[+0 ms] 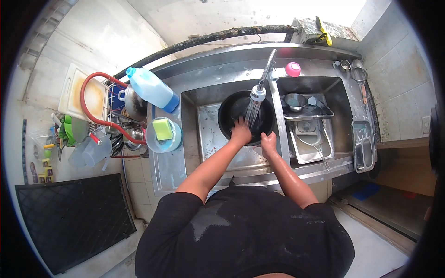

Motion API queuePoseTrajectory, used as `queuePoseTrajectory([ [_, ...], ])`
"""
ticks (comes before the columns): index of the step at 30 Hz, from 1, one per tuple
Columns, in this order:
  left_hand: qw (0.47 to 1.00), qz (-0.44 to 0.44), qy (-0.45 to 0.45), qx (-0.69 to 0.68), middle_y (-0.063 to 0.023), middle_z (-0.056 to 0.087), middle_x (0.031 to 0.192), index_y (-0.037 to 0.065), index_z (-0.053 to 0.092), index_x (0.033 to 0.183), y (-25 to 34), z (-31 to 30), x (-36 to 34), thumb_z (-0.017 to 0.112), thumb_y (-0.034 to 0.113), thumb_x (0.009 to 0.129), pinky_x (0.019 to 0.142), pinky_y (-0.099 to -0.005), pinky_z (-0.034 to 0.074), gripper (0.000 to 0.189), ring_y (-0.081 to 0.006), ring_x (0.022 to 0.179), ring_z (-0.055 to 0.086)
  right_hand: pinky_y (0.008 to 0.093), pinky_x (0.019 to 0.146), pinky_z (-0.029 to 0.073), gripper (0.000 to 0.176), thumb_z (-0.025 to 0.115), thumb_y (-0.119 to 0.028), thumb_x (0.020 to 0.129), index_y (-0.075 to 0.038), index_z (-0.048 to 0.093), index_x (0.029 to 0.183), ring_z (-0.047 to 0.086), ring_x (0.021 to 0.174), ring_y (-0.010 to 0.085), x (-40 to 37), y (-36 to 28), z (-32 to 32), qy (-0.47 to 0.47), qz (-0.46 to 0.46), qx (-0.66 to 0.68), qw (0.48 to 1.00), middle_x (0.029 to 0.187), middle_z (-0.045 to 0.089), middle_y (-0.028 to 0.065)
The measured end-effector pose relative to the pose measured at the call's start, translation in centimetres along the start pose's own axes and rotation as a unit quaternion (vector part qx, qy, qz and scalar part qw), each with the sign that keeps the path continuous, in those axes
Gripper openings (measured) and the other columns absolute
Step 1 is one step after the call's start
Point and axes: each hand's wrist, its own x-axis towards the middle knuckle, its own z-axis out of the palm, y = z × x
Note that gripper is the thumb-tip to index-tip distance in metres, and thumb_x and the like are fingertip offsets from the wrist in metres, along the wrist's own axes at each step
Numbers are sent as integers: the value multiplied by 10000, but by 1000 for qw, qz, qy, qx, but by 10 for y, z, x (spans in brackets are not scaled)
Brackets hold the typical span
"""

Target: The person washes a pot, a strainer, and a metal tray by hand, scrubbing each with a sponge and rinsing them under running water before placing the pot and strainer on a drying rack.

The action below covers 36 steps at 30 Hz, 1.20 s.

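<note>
In the left sink basin [202, 132] is a round black pan [227, 111], tilted, its inside facing up. From the white tap head [257, 94] above, water sprays in several streams into the pan. My left hand [241, 133] lies flat inside the pan with its fingers spread, close to the falling water. My right hand [268, 142] grips the pan's near right rim, its thumb over the edge and the other fingers mostly hidden.
On the left ledge stand a blue-white jug [148, 88] and a tub [174, 147] with a green sponge [162, 129]. A metal bowl [295, 101] and a rectangular tray [303, 156] occupy the right basin. Dishes crowd the rack [116, 99]. A pink bowl [292, 69] sits behind.
</note>
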Motion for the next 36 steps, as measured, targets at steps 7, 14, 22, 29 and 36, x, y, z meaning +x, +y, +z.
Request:
queuePoseTrajectory([
  [7,928,-22,-371,-10,-142,220,1588,75,275,1519,-16,-24,-8,477,500,902,1160,-491,211,776,-310,1476,161,341,942,442,462,509,25,815,42,507,1277,607,1058,271,-21,-4,4,1,-28,-40,999,1118,642,169],
  [14,947,20,-309,84,-103,418,1499,79,431,1446,-32,14,-21,311,372,954,1158,-410,225,585,-259,1411,343,351,974,431,539,492,20,813,53,454,1349,592,1114,299,-20,-20,11,5,-40,-91,995,1194,613,216],
  [22,920,10,-327,-216,-120,613,1280,88,653,1187,-27,-39,-33,502,222,867,994,-429,428,379,-292,1249,527,309,925,441,401,518,27,822,45,542,1222,613,1032,218,-14,22,-9,-40,-121,-128,984,1122,653,154],
  [29,985,-75,80,130,-153,614,1186,23,656,1107,-35,60,-23,565,214,846,943,-428,446,335,-300,1149,564,326,1024,384,529,517,64,826,36,457,1350,571,1164,265,-39,-7,5,-57,-85,-63,993,1280,589,156],
  [36,921,69,-276,-267,-189,622,1233,45,649,1173,-20,-16,-35,529,445,917,977,-439,456,490,-344,1147,592,337,918,464,432,500,38,835,44,487,1267,612,1025,240,-2,3,-8,-81,-48,-42,995,1198,603,147],
])
